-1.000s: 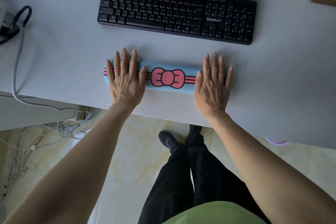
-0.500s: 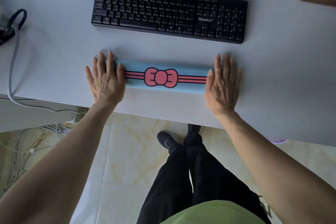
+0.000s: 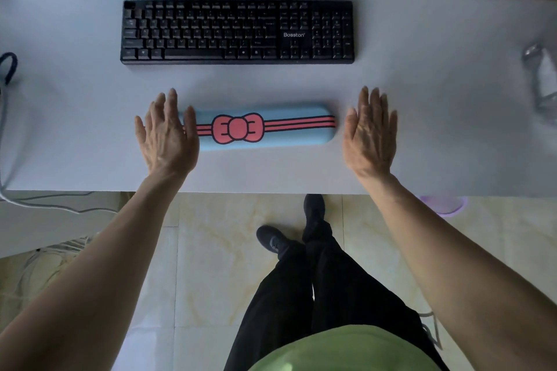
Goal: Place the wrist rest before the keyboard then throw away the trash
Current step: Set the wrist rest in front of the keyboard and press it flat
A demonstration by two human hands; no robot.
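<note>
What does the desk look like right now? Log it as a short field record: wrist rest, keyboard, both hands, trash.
wrist rest: blue wrist rest with a pink bow, flat on the white desk, parallel to the keyboard
keyboard: black keyboard beyond the rest, a strip of bare desk between them
left hand: left hand open, fingers overlapping the rest's left end
right hand: right hand open, just off the rest's right end, not touching it
trash: crumpled clear plastic at the desk's right edge, untouched
</note>
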